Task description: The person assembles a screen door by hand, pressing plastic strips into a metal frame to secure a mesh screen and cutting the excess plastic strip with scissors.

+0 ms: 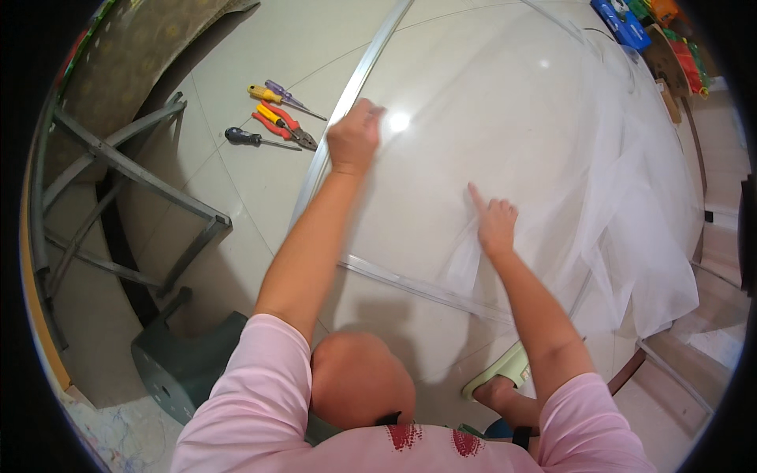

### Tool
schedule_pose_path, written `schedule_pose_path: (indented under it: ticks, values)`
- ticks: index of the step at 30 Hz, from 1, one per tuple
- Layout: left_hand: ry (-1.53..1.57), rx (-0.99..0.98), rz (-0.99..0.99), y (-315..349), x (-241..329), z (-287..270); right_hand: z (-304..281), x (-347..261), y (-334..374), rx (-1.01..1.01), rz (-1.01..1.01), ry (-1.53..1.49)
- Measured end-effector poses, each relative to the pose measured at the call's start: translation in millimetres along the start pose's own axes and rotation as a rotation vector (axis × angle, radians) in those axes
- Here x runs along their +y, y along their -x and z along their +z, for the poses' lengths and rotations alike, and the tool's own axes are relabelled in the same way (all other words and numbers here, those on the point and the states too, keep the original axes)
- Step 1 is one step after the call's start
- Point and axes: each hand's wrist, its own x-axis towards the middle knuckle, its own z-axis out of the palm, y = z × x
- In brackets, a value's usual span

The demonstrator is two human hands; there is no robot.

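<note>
A sheet of sheer white mesh (pixel 623 213) is spread over a silver metal frame (pixel 364 69) on the tiled floor, bunched into folds on the right. My left hand (pixel 352 140) is closed just beside the frame's long left bar. Its fingertips are pinched and slightly blurred, and whatever is between them is hidden. Over the middle of the mesh is my right hand (pixel 497 227), its index finger stretched out and the other fingers loosely curled, with nothing in its grasp. I cannot tell whether that fingertip touches the mesh. The frame's near bar (pixel 426 292) runs below both hands.
Left of the frame lie red-handled pliers (pixel 293 130), a yellow screwdriver (pixel 268 94), a purple screwdriver (pixel 282 93) and a black screwdriver (pixel 244 137). Metal folding legs (pixel 150 181) and a dark green stool (pixel 185 363) stand at left. A blue box (pixel 620 24) sits far right.
</note>
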Motion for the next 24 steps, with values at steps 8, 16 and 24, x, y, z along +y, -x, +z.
schedule_pose_path:
  ticks: [8, 16, 24]
  values:
    - [-0.042, -0.242, -0.542, 13, -114, -53, -25, -28, -109, 0.057, -0.234, -0.034]
    - [-0.197, -0.149, -0.763, 123, -102, -145, 0, -43, -85, -0.007, 0.026, 0.077]
    - [0.842, -0.194, -1.155, 173, -68, -156, -12, -52, -54, 0.050, -0.030, -0.039]
